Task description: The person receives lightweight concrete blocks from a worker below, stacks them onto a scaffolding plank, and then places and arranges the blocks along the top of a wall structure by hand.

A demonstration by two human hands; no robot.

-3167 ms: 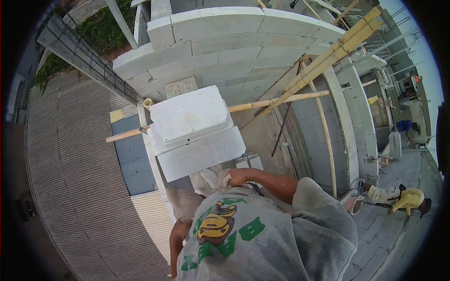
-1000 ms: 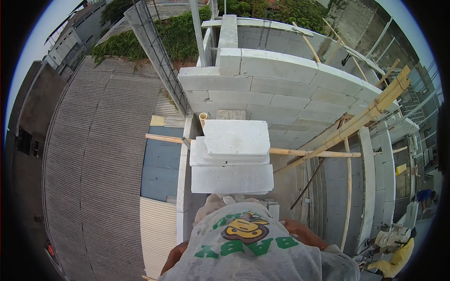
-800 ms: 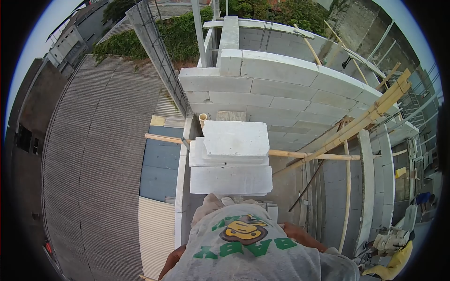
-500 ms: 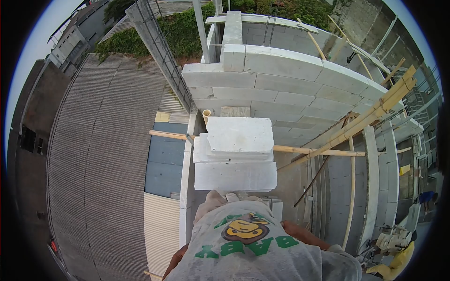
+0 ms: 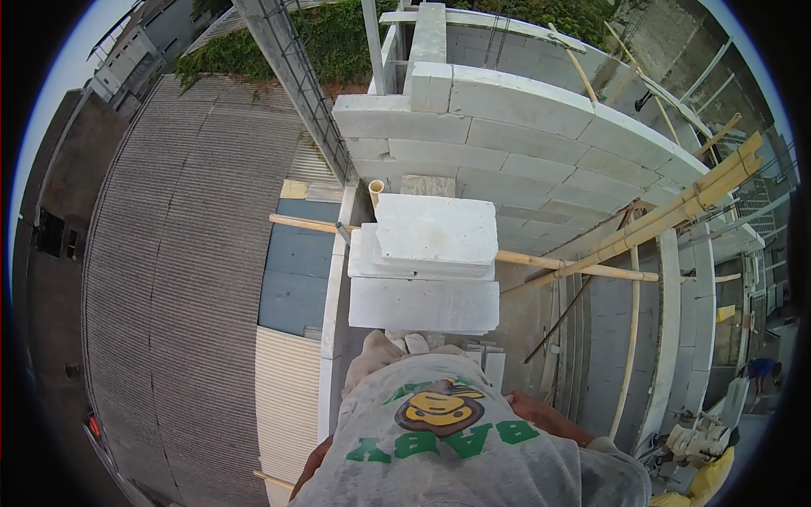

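Both of my hands are out of sight behind my grey printed shirt (image 5: 448, 456); only parts of the two forearms show at its sides. Just beyond my knees stands a stack of white blocks (image 5: 435, 232). Its top block has chipped edges and lies on wider ones, and a long block face (image 5: 422, 306) is toward me. A round pipe end (image 5: 376, 187) sticks up at the stack's far left corner.
A white block wall (image 5: 524, 127) rises beyond the stack. A bamboo pole (image 5: 591, 270) crosses behind the stack, meeting a thick slanted bamboo bundle (image 5: 667, 211). Corrugated roofs (image 5: 160, 279) lie below left. Two other people, one in yellow (image 5: 710, 482), one in blue (image 5: 763, 368), are at right.
My right hand, seen earlier near my lap, and my left hand at my side have both gone out of sight. The view has turned and shifted; the block stack looks the same.
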